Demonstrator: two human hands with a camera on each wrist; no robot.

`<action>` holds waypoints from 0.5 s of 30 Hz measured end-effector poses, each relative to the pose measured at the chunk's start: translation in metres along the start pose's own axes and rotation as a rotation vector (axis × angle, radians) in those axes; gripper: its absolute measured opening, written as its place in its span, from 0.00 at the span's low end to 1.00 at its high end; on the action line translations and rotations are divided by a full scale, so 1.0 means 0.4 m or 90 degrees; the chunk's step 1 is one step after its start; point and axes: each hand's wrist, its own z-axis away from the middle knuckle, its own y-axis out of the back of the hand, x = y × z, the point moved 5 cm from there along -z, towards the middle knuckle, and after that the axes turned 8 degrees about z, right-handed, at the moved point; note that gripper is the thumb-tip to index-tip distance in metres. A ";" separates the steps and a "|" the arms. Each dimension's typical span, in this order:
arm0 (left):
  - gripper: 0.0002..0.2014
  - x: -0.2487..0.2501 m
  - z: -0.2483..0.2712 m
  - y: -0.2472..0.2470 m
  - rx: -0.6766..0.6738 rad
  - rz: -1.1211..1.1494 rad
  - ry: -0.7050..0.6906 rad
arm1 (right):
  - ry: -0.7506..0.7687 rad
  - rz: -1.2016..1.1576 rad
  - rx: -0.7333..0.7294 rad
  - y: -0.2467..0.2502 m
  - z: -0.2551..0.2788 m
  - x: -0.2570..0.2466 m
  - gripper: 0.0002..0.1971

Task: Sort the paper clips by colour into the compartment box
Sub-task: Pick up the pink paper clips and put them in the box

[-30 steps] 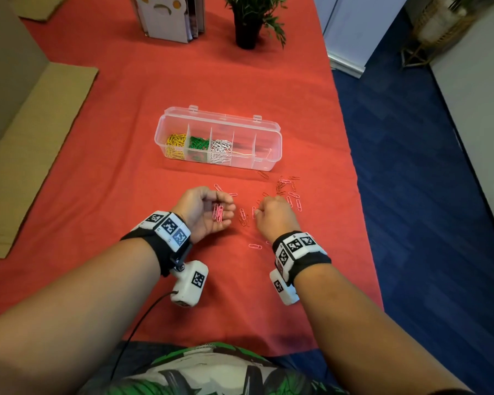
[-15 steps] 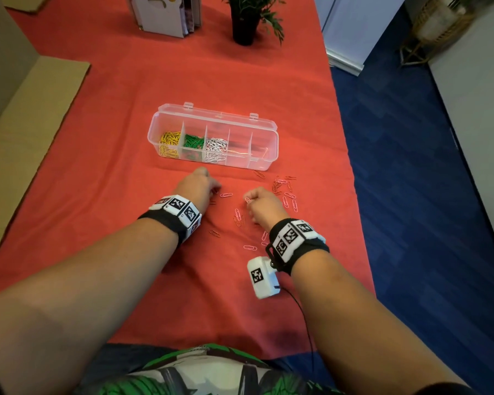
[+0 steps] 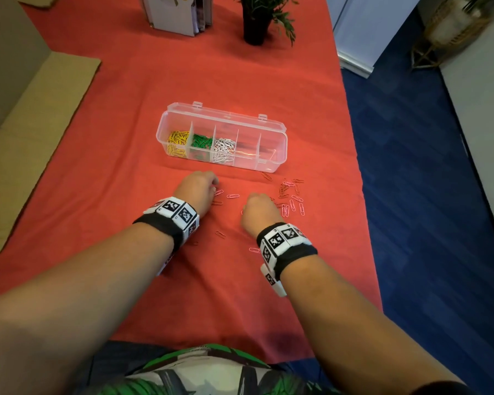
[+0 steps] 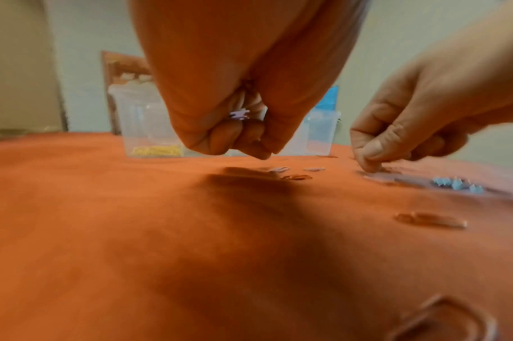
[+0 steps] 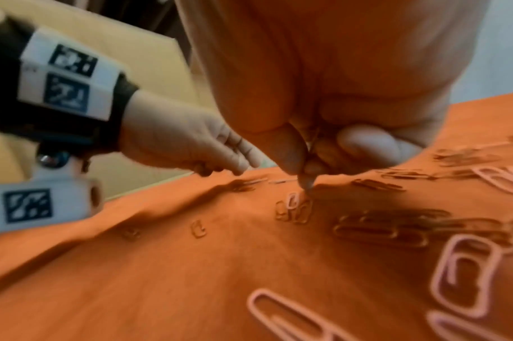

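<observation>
The clear compartment box (image 3: 271, 163) lies open on the red cloth, with yellow clips (image 3: 177, 142), green clips (image 3: 201, 142) and white clips (image 3: 224, 148) in its three left compartments. Pink and red clips (image 3: 291, 195) lie scattered below its right end. My left hand (image 3: 211, 185) hovers low over the cloth, fingers curled round pink clips (image 4: 239, 114) that peek out of the fist. My right hand (image 3: 251, 201) is curled too. Its thumb and forefinger pinch a thin clip (image 5: 313, 140), the fingertip pointing down at a small pink clip (image 5: 293, 200).
Flat cardboard (image 3: 32, 132) covers the table's left side. A potted plant (image 3: 257, 21) and a book stand (image 3: 180, 12) stand at the far end. The table's right edge (image 3: 362, 195) drops to blue floor. Single clips (image 3: 220, 234) lie between my wrists.
My left hand has turned palm down and closed round the pink clips it held in its open palm, moving up towards the box. My right hand has edged forward among the scattered clips.
</observation>
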 end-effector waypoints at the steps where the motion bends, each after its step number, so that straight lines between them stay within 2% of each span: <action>1: 0.11 0.001 0.001 -0.001 -0.002 -0.005 -0.006 | 0.006 0.036 0.002 -0.007 0.002 -0.008 0.17; 6: 0.13 0.013 0.004 -0.019 -0.034 -0.081 -0.028 | 0.003 0.165 0.059 -0.037 0.005 -0.034 0.17; 11: 0.08 0.016 0.008 -0.028 -0.046 -0.108 -0.025 | 0.004 0.148 0.009 -0.037 0.006 -0.036 0.18; 13: 0.09 0.013 0.010 -0.030 -0.050 -0.099 -0.011 | 0.031 0.110 -0.039 -0.021 0.005 -0.030 0.18; 15: 0.07 0.009 0.015 -0.018 -0.028 -0.033 0.013 | 0.015 -0.032 -0.075 -0.003 0.005 -0.004 0.15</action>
